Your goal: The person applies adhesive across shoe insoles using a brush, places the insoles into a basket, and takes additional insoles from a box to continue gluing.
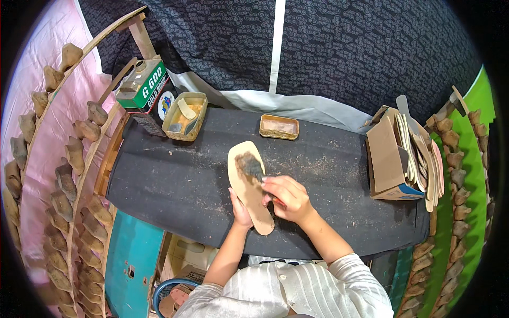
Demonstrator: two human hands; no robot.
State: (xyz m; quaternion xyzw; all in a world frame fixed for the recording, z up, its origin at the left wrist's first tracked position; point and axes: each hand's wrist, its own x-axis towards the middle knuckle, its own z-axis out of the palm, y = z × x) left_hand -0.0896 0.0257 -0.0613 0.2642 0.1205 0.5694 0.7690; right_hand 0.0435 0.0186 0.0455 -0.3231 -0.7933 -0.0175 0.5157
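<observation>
A beige shoe insole [245, 195] is held up over the dark-covered table, its broad end pointing away from me. My left hand [240, 210] grips it by its left edge, with the thumb showing and the other fingers hidden beneath. In my right hand [289, 197] is a brush [251, 168] with dark, clumped bristles and a bit of red showing at the handle. The fingers are closed round the handle. The bristles rest on the broad end of the insole, where a brown, wet-looking smear [243, 160] spreads.
Behind stand a green-and-black metal can [142, 90], a tray [199, 124] with scrapers in it, and a small rectangular tin [279, 127]. A cardboard box [386, 164] of insoles sits at the right. Racks of shoe lasts [64, 183] flank the table; a blue basket [159, 292] stands below.
</observation>
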